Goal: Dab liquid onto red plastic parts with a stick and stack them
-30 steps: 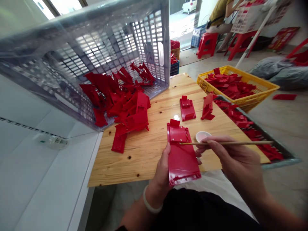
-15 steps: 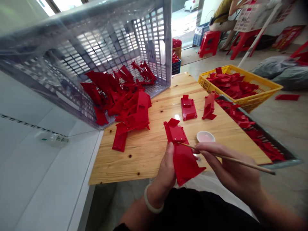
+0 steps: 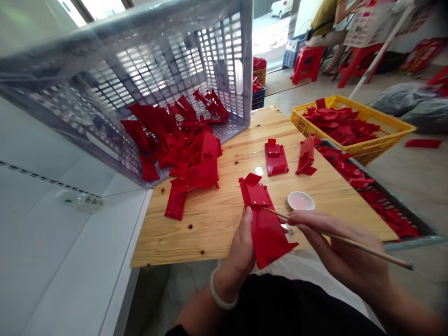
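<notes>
My left hand (image 3: 242, 245) grips a red plastic part (image 3: 268, 235) by its left edge, holding it tilted over the front of the table. The part has a raised block and an angled flap at its upper end. Between the fingertips of my right hand (image 3: 345, 245) is a thin paintbrush (image 3: 364, 249) with a wooden handle. The brush tip touches, or almost touches, the part at the lower edge of the raised block. Just beyond my right hand sits a small white dish (image 3: 301, 201) of pale pink liquid.
Two similar red parts, one flat (image 3: 276, 157) and one on its side (image 3: 306, 156), lie on the wooden table (image 3: 210, 233). A tipped grey crate (image 3: 247, 70) spills red parts at left. A yellow crate (image 3: 395, 126) and a grey bin (image 3: 425, 240) hold more. A person (image 3: 324, 23) sits behind.
The brush tip has slid slightly to the right along the edge of the raised block, my right hand moving with it. My left hand keeps the part nearly still.
</notes>
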Demonstrator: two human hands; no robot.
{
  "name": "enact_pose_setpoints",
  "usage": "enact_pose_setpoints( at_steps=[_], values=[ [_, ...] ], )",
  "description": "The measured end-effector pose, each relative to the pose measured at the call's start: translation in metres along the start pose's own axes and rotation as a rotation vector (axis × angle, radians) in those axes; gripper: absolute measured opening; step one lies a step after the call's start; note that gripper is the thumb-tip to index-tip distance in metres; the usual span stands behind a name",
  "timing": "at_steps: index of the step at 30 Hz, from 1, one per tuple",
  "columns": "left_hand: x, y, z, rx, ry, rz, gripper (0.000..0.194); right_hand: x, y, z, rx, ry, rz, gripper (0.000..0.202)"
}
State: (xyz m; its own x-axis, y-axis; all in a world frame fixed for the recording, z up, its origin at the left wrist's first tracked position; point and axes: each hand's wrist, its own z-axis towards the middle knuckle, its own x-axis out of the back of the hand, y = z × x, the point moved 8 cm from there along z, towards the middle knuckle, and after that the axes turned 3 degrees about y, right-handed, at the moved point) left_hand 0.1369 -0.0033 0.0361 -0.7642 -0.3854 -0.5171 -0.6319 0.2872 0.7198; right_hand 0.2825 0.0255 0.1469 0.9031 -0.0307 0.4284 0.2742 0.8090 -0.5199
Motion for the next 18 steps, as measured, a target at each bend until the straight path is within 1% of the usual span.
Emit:
enact_pose_setpoints(
  at_steps=[3,6,10,13,15,17,18],
  values=[
    [0.001,0.003,0.000,-0.016,0.023,0.011,0.072,0.000,-0.001,-0.002,0.022,-0.011,0.023,0.028],
    [-0.005,0.002,0.000,0.009,-0.019,0.011,0.076,0.001,-0.001,-0.002,0.029,-0.002,0.015,0.029],
    [-0.006,0.000,0.000,0.004,-0.023,0.031,0.079,0.003,0.004,-0.004,0.030,0.018,0.015,0.033],
    [-0.006,-0.003,0.006,0.016,-0.065,0.068,0.082,0.007,0.015,-0.010,0.025,0.051,0.012,0.032],
    [-0.006,-0.001,0.023,-0.006,-0.091,0.113,0.079,0.016,0.026,-0.016,-0.032,0.106,-0.002,0.033],
    [-0.011,0.007,0.054,-0.092,-0.108,0.192,0.072,0.030,0.036,-0.022,-0.092,0.205,-0.037,0.034],
    [-0.018,0.013,0.073,-0.148,-0.127,0.247,0.068,0.039,0.040,-0.025,-0.120,0.267,-0.065,0.033]
  ],
)
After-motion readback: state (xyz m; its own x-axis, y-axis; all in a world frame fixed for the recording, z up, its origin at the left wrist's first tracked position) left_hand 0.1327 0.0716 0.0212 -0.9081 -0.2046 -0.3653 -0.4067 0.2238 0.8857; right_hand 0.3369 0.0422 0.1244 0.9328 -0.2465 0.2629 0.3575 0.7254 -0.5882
